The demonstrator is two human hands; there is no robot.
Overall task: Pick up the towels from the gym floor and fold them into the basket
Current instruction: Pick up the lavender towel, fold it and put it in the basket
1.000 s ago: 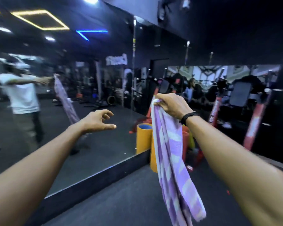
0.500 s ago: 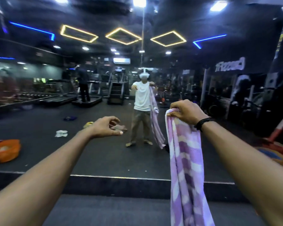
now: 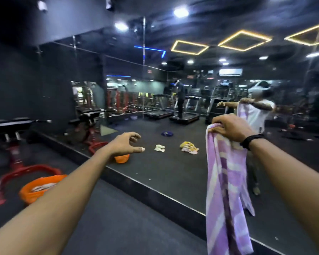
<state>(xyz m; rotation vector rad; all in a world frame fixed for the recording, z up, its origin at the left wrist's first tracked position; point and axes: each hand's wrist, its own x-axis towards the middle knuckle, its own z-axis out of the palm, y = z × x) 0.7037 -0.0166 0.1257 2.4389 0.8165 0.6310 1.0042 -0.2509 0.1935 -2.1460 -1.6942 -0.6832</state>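
Up at chest height, the right hand (image 3: 230, 127) is gripping the top edge of the purple-and-white striped cloth towel (image 3: 226, 190), which is hanging lengthwise straight down. The left hand (image 3: 124, 144) is reaching out, fingers loosely curled, holding nothing. Since half a second ago the view has been swinging left, bringing the round orange plastic basket (image 3: 29, 193) nearer on the floor at lower left.

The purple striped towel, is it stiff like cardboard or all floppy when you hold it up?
Probably floppy: the purple striped towel hangs straight down in soft folds from the right hand. It seems light, since one hand's pinch at the top edge carries it. It likely won't slip, being cloth bunched in the fingers.
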